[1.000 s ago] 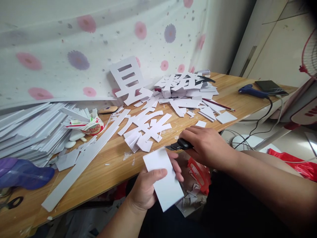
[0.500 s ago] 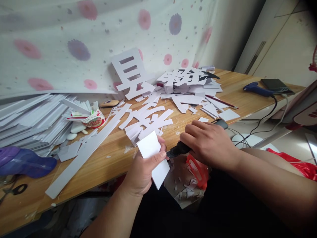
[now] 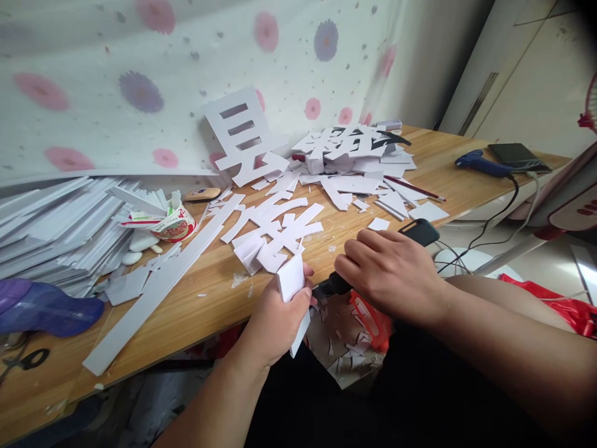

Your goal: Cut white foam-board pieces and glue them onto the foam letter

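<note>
My left hand [image 3: 280,317] grips a white board piece [image 3: 291,277] at the table's front edge, thumb across its face. The piece is tilted, with one narrow edge showing. Just to the right, my right hand [image 3: 392,274] is wrapped round a black-handled tool [image 3: 336,284]. The tool's tip reaches the fingers of my left hand, and its end is hidden there. Cut white shapes [image 3: 280,227] lie on the table beyond my hands. A larger white cutout with slots [image 3: 240,127] leans against the patterned curtain.
Stacked white strips [image 3: 60,230], a paper cup [image 3: 176,225], a purple bottle [image 3: 51,308] and scissors [image 3: 28,359] are at left. A blue glue gun [image 3: 482,165] lies at right. Scraps and a red-orange object [image 3: 372,323] are below the table edge.
The white piece has turned in my left hand, showing its face more narrowly. My right hand and the black tool have shifted slightly left and down. The view has moved a little.
</note>
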Available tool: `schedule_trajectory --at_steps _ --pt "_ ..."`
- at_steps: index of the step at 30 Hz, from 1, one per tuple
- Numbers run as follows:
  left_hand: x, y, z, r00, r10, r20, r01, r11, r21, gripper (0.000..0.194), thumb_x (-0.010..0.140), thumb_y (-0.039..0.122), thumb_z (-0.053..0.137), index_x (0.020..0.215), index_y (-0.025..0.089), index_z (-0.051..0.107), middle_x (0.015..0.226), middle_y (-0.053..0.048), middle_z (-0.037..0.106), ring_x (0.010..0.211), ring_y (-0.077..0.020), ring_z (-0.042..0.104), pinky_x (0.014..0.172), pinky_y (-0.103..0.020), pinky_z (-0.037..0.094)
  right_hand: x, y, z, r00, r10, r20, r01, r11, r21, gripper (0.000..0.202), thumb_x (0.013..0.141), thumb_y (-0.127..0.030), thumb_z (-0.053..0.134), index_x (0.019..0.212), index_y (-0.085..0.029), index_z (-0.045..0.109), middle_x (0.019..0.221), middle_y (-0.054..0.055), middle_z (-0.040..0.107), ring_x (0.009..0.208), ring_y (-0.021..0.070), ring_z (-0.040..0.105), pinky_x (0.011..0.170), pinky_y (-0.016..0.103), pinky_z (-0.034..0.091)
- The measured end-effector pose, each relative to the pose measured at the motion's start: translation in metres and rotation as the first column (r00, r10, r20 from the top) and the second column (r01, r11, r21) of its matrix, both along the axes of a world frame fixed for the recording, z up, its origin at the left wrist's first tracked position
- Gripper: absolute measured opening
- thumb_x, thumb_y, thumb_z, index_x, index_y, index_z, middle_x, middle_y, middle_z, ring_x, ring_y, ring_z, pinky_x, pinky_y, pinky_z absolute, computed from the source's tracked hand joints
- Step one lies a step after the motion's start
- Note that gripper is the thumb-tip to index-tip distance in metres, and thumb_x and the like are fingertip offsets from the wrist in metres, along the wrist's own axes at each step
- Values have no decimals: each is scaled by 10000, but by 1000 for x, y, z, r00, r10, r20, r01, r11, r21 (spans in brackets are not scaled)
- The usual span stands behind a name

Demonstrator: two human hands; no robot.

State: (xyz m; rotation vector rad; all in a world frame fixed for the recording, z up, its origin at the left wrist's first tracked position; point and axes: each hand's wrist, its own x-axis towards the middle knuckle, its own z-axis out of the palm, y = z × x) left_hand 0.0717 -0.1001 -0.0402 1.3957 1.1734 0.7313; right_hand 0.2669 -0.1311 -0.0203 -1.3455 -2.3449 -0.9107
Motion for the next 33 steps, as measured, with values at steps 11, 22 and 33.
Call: schedule_trajectory --at_steps 11,22,33 --pt "-4 2 -9 990 120 78 -112 988 -103 208 721 188 623 926 186 587 715 7 590 677 -164 573 651 -289 463 4 -3 6 999 -15 -42 13 998 -54 208 872 -90 470 703 -192 536 677 42 542 659 190 420 569 318 206" --pt "-12 -12 -4 847 -164 506 362 875 -322 362 700 304 777 1007 157 656 858 -79 692 694 -206 671 640 -311 537 -2 4 7 398 -335 -854 -638 569 -520 177 832 -334 595 791 -162 595 742 5 600 677 125 537 627 244 422" --pt "14 -14 -5 987 0 158 -21 992 126 661 581 309 852 1130 201 499 1115 -88 647 1016 -258 600 844 -318 469 -17 4 3 208 -519 -829 -571 623 -534 178 754 -309 631 694 -164 547 617 -24 513 583 110 451 541 234 379"
